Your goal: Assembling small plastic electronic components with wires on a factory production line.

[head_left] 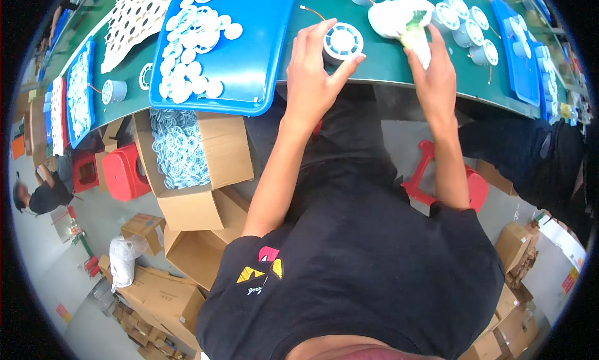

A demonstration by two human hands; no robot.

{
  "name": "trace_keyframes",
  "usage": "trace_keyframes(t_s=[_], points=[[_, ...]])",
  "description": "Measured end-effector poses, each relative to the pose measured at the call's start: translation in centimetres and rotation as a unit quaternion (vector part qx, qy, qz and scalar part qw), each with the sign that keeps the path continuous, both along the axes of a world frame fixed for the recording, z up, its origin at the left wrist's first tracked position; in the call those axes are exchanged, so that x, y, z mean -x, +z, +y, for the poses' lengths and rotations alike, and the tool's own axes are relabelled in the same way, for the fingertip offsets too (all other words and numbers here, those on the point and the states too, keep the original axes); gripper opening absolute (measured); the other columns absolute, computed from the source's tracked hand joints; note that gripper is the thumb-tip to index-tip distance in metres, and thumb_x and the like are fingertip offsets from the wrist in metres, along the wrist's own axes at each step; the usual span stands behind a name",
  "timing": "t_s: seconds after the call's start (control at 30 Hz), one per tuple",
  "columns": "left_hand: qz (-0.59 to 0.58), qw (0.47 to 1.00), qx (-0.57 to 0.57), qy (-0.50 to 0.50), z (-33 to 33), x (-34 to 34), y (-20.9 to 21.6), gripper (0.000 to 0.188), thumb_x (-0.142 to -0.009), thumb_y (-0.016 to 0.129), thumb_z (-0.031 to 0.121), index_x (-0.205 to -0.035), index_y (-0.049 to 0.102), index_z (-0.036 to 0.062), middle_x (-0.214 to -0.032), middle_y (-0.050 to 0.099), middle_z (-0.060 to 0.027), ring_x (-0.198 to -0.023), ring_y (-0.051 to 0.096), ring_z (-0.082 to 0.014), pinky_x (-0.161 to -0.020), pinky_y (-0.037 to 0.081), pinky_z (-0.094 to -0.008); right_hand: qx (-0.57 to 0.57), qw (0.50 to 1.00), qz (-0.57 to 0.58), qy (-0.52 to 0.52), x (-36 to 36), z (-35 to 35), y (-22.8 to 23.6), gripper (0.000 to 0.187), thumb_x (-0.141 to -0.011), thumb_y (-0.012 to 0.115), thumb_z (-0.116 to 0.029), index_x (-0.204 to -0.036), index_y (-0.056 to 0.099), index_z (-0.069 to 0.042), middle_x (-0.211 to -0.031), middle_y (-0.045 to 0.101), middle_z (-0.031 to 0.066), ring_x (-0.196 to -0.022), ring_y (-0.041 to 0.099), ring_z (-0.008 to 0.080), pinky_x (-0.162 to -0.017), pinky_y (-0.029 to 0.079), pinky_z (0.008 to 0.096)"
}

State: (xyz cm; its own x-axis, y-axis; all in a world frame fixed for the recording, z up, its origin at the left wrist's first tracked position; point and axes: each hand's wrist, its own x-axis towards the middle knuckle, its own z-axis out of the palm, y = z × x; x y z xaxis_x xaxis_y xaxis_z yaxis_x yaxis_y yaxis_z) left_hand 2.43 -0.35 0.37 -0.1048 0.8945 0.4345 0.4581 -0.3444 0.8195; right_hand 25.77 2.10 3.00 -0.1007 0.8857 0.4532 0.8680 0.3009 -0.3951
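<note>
My left hand (310,70) is curled round a small cylindrical housing (343,42) with a white slotted ring on top, standing on the green tabletop near its front edge. Fingers press its left side and the thumb lies at its lower right. A thin wire (312,12) with a small plug sticks out behind those fingers. To the right, my right hand (433,73) grips a crumpled white plastic bag (393,18) with a greenish patch. The bag's narrow end (420,51) points down toward the table, between thumb and fingers. It is apart from the housing.
A blue tray (249,67) at left holds many white discs and rings. Several similar housings (468,32) stand at right, before another blue tray (508,60). Below the table are an open carton (228,151) of pale rings and red stools (125,173). Another person (50,191) is far left.
</note>
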Motion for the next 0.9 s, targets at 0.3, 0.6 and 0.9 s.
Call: trace_keyframes(t_s=[0.3, 0.6, 0.9], points=[[0.016, 1.000, 0.013, -0.007, -0.1, 0.9, 0.6, 0.070, -0.081, 0.091, 0.023, -0.142, 0.060, 0.0095, -0.125, 0.055, -0.0165, -0.121, 0.056, -0.0315, -0.106, 0.047, -0.0411, 0.110, 0.961, 0.179, 0.181, 2.4, -3.8, 2.7, 0.036, -0.106, 0.064, -0.029, -0.127, 0.060, 0.001, -0.096, 0.075, 0.0146, -0.087, 0.072, 0.0182, -0.080, 0.056, 0.0353], [-0.004, 0.999, -0.033, 0.024, -0.1, 0.4, -0.8, 0.079, -0.090, 0.081, 0.029, -0.151, 0.040, -0.0006, -0.129, 0.060, -0.0189, -0.118, 0.055, -0.0358, -0.104, 0.043, -0.0455, 0.284, 0.871, 0.392, 0.089, 3.7, -4.1, 3.3, 0.043, -0.110, 0.058, -0.040, -0.128, 0.058, -0.001, -0.075, 0.059, -0.0010, -0.055, 0.048, 0.0040, -0.047, 0.038, 0.0230], [0.037, 0.999, -0.029, -0.011, 0.3, 0.4, -0.2, 0.070, -0.097, 0.069, 0.025, -0.153, 0.038, -0.0040, -0.134, 0.059, -0.0214, -0.119, 0.057, -0.0385, -0.106, 0.042, -0.0473, 0.204, 0.888, 0.403, 0.085, 4.1, -3.6, 2.4, 0.048, -0.110, 0.055, -0.047, -0.122, 0.057, -0.001, -0.074, 0.061, 0.0010, -0.058, 0.052, 0.0052, -0.050, 0.041, 0.0235]])
